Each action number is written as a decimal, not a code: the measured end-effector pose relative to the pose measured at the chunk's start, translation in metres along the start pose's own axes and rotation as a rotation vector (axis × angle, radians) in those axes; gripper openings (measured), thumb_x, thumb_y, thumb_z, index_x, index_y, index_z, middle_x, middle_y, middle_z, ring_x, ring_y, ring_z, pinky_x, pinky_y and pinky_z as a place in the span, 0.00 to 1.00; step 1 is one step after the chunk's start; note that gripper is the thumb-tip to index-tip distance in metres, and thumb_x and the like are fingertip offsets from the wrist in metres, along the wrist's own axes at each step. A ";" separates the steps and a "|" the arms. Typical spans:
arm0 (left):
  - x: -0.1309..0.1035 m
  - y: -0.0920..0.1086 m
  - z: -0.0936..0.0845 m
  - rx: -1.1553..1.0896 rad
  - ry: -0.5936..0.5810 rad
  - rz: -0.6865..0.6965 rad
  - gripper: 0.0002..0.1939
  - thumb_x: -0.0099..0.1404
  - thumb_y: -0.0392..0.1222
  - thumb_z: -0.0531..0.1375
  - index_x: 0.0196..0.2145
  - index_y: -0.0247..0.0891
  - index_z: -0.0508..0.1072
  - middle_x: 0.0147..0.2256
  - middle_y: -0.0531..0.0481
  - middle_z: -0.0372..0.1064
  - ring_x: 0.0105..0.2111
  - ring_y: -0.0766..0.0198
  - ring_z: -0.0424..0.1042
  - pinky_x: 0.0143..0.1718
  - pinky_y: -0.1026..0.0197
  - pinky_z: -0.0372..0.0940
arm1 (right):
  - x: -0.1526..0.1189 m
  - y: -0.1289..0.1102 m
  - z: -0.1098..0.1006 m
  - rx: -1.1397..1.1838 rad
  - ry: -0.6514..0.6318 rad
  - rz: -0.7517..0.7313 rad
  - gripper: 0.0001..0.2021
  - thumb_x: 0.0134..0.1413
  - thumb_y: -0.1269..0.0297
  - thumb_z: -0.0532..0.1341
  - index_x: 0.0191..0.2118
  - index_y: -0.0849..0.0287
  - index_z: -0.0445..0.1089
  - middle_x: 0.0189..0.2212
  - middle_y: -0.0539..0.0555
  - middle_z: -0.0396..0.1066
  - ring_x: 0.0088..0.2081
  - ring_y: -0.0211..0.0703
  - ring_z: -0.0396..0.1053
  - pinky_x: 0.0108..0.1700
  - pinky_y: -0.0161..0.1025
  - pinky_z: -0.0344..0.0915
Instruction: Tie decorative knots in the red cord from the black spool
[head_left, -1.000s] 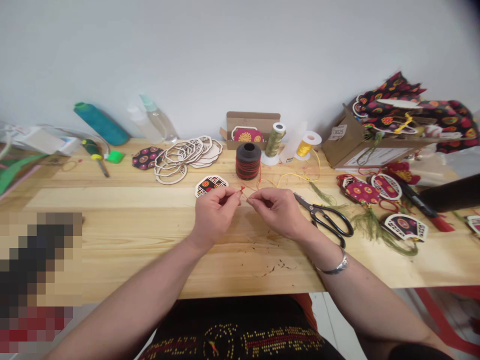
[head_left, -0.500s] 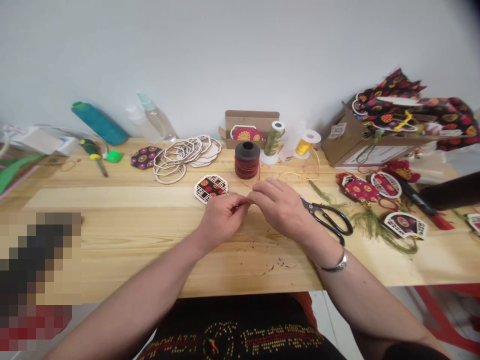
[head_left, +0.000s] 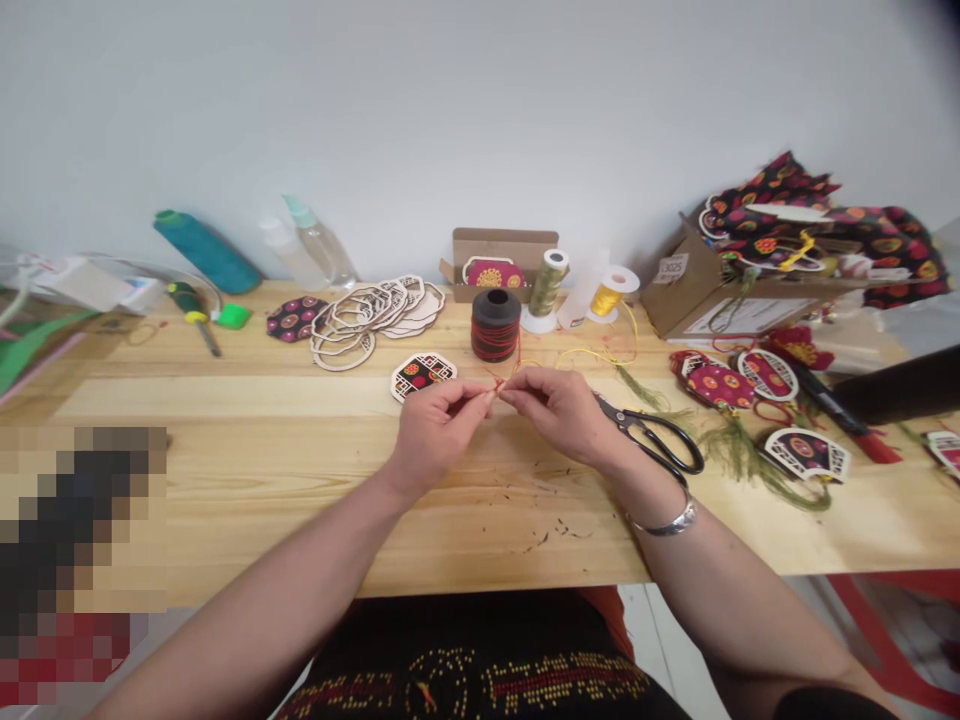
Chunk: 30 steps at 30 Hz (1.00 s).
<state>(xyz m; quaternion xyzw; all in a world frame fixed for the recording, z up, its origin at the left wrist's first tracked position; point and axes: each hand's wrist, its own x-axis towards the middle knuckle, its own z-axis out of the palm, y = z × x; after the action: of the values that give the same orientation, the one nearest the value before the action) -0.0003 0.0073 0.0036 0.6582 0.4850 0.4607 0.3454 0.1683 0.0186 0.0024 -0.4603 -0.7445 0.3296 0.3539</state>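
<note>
Pinched between the fingertips of both hands is a thin red cord (head_left: 498,385), its loose ends sticking up a little. My left hand (head_left: 442,425) closes on it from the left, thumb against index finger. My right hand (head_left: 559,410) pinches it from the right, the fingertips almost touching the left ones. Just behind my left hand lies a patterned ornament (head_left: 422,374) in a pale cut-out frame, partly covered by the fingers. A dark spool wound with red cord (head_left: 495,328) stands behind the hands. Black-handled scissors (head_left: 664,440) lie beside my right wrist.
Pale cut-out frames (head_left: 375,315) are piled at back left, near a screwdriver (head_left: 193,315). Green (head_left: 550,290) and yellow (head_left: 611,293) thread spools stand by a small box (head_left: 504,240). At right are tasselled ornaments (head_left: 802,452) and a carton (head_left: 705,290) heaped with fabric.
My right hand has turned and drawn back slightly to the right, its fingers now in a pinch. The red cord between the fingertips has come into view.
</note>
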 end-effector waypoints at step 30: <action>0.001 -0.003 0.002 -0.177 0.082 -0.251 0.07 0.56 0.40 0.61 0.30 0.37 0.79 0.17 0.54 0.69 0.20 0.67 0.67 0.22 0.65 0.62 | -0.006 -0.012 0.008 -0.123 -0.029 -0.041 0.08 0.54 0.71 0.56 0.27 0.61 0.70 0.20 0.47 0.67 0.23 0.31 0.59 0.28 0.31 0.54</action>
<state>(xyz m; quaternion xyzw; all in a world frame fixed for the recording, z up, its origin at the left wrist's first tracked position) 0.0013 0.0095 0.0007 0.5402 0.5345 0.4813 0.4368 0.1582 0.0072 0.0060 -0.4611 -0.7777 0.2825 0.3205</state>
